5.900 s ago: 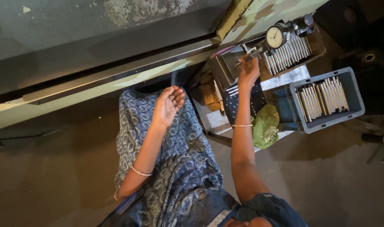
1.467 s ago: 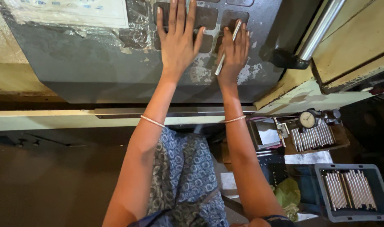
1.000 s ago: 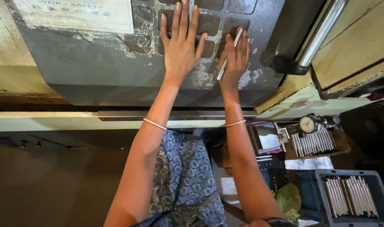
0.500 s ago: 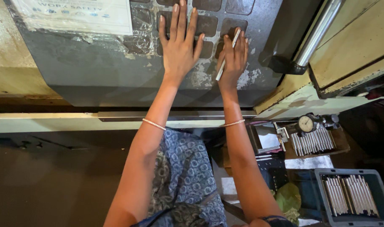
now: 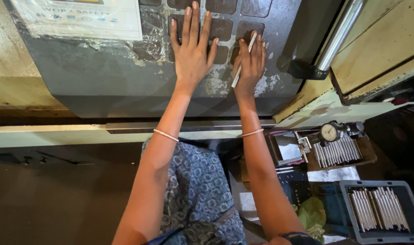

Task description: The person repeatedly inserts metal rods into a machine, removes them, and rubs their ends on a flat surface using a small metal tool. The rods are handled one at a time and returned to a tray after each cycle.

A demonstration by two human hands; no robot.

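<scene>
Head view: a plastic-covered paper notice (image 5: 80, 18) is stuck to the top left of a grey machine panel (image 5: 102, 77), whose dark square buttons (image 5: 220, 27) lie under both hands, while a dial gauge (image 5: 328, 132) and a grey tray of metal rods (image 5: 379, 209) sit low on the right. The left hand (image 5: 192, 50) lies flat and open, fingers spread, holding nothing. The right hand (image 5: 250, 61) presses the panel with a thin metal rod (image 5: 243, 60) pinned slantwise between its fingers.
</scene>
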